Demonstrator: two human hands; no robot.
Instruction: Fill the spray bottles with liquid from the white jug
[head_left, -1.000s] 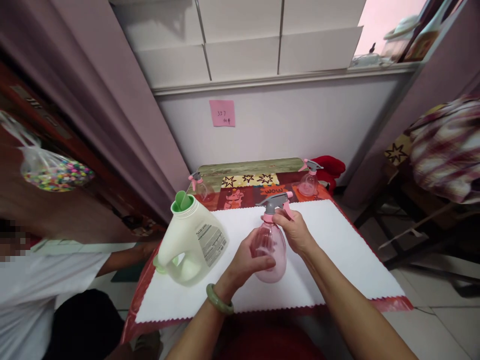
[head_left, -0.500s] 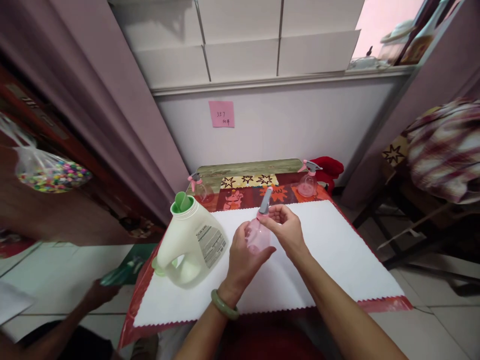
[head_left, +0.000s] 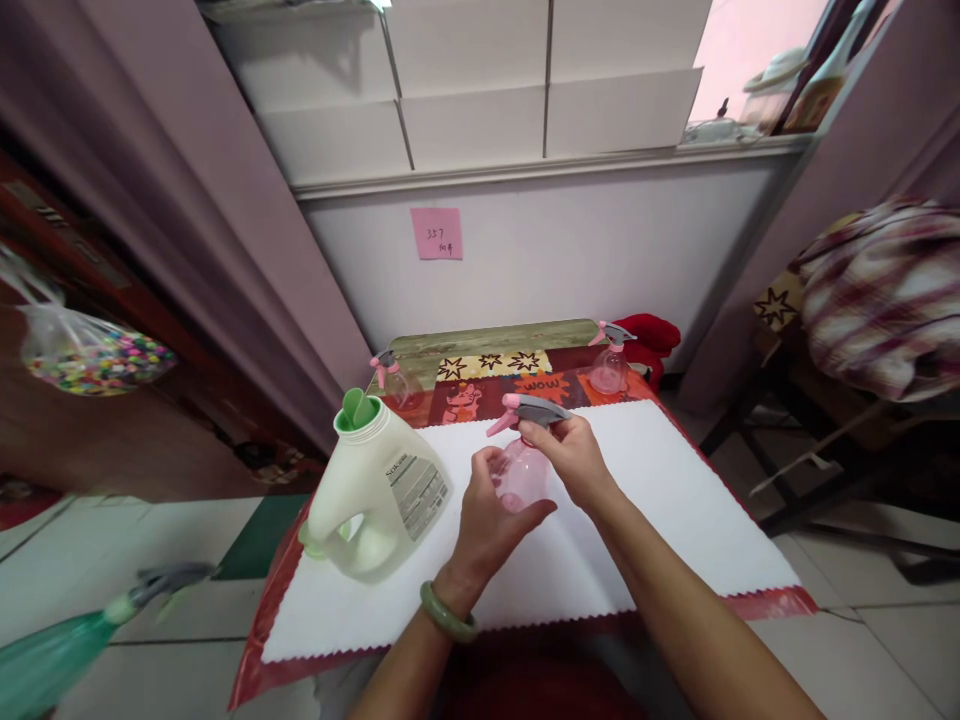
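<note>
A clear pink spray bottle (head_left: pixel 526 473) stands upright over the white cloth, its pink-and-grey trigger head (head_left: pixel 530 409) pointing left. My left hand (head_left: pixel 487 515), with a green bangle at the wrist, curls round the bottle's body. At the neck, the fingers of my right hand (head_left: pixel 574 455) are closed on the trigger head; its far fingers are hidden behind it. Left of my hands stands a pale green detergent jug (head_left: pixel 379 490) with its mouth uncovered and a green spout inside. A green cap (head_left: pixel 309 540) lies partly hidden behind the jug's handle.
Two more pink spray bottles stand at the table's back, a left one (head_left: pixel 403 388) and a right one (head_left: pixel 608 370). White cloth (head_left: pixel 660 520) covers the front. A blurred green spray bottle (head_left: pixel 67 645) shows at lower left. A bag of coloured beads (head_left: pixel 97 355) hangs left.
The trigger head has turned so its nozzle points left, and my right hand has turned with it. The green spray bottle has moved left and nearer; the other person's arm has mostly left view.
</note>
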